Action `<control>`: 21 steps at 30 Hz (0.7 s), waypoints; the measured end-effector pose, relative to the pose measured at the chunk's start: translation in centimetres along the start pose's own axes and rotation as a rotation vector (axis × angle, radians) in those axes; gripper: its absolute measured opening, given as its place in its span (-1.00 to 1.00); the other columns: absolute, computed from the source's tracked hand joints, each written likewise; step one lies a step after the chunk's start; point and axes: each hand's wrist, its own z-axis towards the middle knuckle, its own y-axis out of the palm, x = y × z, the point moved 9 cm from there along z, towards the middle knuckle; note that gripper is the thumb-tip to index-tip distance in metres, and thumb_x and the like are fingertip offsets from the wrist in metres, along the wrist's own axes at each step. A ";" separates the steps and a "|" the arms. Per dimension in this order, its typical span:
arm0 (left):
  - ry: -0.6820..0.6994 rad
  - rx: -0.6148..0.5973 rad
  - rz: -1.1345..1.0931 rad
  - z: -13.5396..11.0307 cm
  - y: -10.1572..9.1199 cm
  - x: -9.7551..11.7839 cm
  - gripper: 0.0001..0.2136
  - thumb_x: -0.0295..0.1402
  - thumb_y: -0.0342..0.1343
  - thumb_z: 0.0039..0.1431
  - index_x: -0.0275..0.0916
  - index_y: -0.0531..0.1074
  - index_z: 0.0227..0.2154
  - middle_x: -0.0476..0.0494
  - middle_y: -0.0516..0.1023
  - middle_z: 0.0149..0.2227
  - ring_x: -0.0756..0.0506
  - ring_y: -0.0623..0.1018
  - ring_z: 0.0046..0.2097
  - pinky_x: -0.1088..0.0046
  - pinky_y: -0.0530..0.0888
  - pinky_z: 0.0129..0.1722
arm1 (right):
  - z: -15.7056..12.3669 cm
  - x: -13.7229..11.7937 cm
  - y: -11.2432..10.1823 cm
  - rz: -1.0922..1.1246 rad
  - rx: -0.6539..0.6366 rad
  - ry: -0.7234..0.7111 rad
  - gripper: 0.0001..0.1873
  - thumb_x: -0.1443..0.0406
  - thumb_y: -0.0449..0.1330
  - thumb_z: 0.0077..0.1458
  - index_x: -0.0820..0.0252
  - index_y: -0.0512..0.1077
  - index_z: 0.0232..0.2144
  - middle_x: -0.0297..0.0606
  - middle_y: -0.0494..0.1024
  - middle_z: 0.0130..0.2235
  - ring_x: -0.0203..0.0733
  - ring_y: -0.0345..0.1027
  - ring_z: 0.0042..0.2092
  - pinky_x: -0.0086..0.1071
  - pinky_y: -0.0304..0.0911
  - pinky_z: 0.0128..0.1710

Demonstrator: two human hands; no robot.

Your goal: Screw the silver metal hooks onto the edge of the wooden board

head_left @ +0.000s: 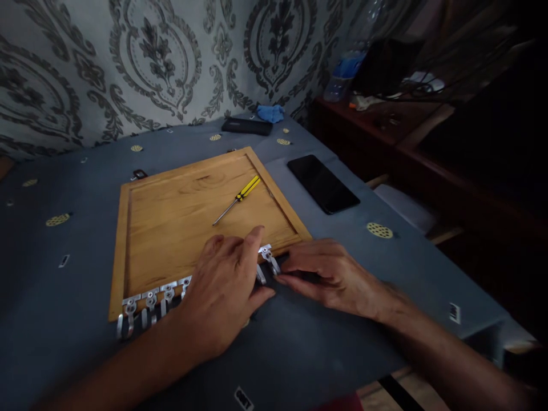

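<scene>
A wooden board with a raised frame lies on the table, several silvery metal hooks screwed along its near edge. My left hand rests over the middle of this edge, thumb and forefinger apart, and covers some of the hooks. At the near right corner, my right hand pinches the lower end of the rightmost metal hook between thumb and fingers. A screwdriver with a yellow and black handle lies on the board, its tip pointing toward my left hand.
A black phone lies right of the board on the blue tablecloth. Near the patterned wall are a dark case and a blue cloth. A plastic bottle stands on the dark red furniture. A small metal clasp sits at the board's far edge.
</scene>
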 end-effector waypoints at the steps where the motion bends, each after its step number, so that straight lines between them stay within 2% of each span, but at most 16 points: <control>1: 0.003 0.000 0.004 0.0 0.0 0.0 -0.30 -0.34 0.30 0.03 -0.26 0.03 0.15 -0.25 0.53 -0.06 -0.24 0.51 -0.05 0.08 0.39 -0.01 | 0.0 0.0 -0.2 -0.002 0.012 0.001 -0.80 0.31 0.16 0.24 0.25 0.49 -0.41 -0.31 0.48 -0.50 -0.30 0.36 -0.44 -0.39 0.20 -0.43; 9: -0.011 0.007 0.010 0.0 -0.1 0.1 -0.27 -0.25 0.31 0.03 -0.27 0.02 0.16 -0.27 0.53 -0.06 -0.25 0.50 -0.05 0.09 0.39 -0.01 | -0.3 0.5 -2.0 -0.065 0.188 0.088 -0.86 0.33 0.14 0.24 0.21 0.52 -0.28 -0.23 0.61 -0.35 -0.24 0.48 -0.34 -0.39 0.37 -0.36; 21: 0.005 0.050 0.104 0.1 -0.2 0.7 -0.27 -0.17 0.28 0.06 -0.32 0.02 0.16 -0.25 0.54 -0.12 -0.23 0.50 -0.13 0.14 0.40 -0.07 | -0.2 0.9 -1.1 -0.070 0.104 0.122 -0.81 0.32 0.10 0.25 0.21 0.52 -0.22 -0.23 0.60 -0.32 -0.24 0.48 -0.32 -0.40 0.37 -0.34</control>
